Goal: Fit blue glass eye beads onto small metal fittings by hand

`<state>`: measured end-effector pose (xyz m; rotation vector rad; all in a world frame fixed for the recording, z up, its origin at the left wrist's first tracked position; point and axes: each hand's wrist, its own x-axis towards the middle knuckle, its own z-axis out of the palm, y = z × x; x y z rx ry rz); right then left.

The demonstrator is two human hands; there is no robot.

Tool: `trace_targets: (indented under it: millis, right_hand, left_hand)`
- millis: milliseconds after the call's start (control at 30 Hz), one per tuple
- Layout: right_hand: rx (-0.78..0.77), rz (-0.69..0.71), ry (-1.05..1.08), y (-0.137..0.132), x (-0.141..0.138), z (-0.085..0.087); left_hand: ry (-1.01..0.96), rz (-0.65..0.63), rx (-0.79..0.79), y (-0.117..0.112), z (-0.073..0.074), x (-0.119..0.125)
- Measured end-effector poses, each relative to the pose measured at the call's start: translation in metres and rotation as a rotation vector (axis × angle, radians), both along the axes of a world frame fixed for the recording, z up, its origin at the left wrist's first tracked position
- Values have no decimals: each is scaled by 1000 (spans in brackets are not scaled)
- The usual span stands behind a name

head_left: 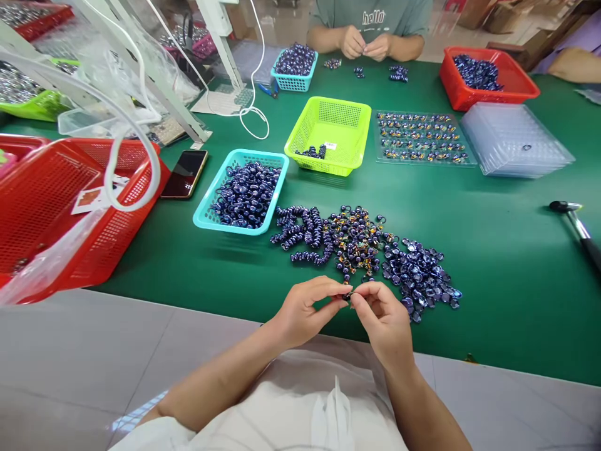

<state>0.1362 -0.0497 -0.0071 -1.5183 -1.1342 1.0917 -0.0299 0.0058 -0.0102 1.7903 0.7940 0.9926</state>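
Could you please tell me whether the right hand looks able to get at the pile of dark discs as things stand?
Probably yes: the pile of dark discs lies close beside the right hand with nothing standing between, though that hand seems busy at a small dark piece with the left hand.

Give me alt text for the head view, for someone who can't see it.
A person's left hand and right hand pinch a small dark piece at a green table's near edge. Just beyond lie piles of small shiny parts, with a turquoise basket to their left; a co-worker is opposite.
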Motion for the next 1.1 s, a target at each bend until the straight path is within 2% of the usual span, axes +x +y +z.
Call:
trace_targets:
  millis: [200, 333, 433, 633, 867, 967, 1100]
  right_hand:
    - [80, 86, -67, 1, 1, 7]
    - [59, 112, -86, 3, 2, 11]
    - [30, 114, -80, 4, 2, 10]
    - [-22, 114, -11, 3, 3, 3]
    - [-106, 130, 67, 7, 7, -2]
    - [-117, 178, 46, 12, 11, -4]
    - [-89, 216, 14, 17, 11, -5]
  left_hand:
    - [-18, -14, 91, 2, -3, -1]
    - [5, -53, 110, 5, -4, -4]
    - [47, -55, 60, 4, -2, -5]
    - [119, 14, -149, 1, 1, -4]
    - [36, 13, -116, -1, -6, -4]
    - [30, 8, -215, -3, -5, -4]
    - [-24, 63, -539, -4, -2, -3]
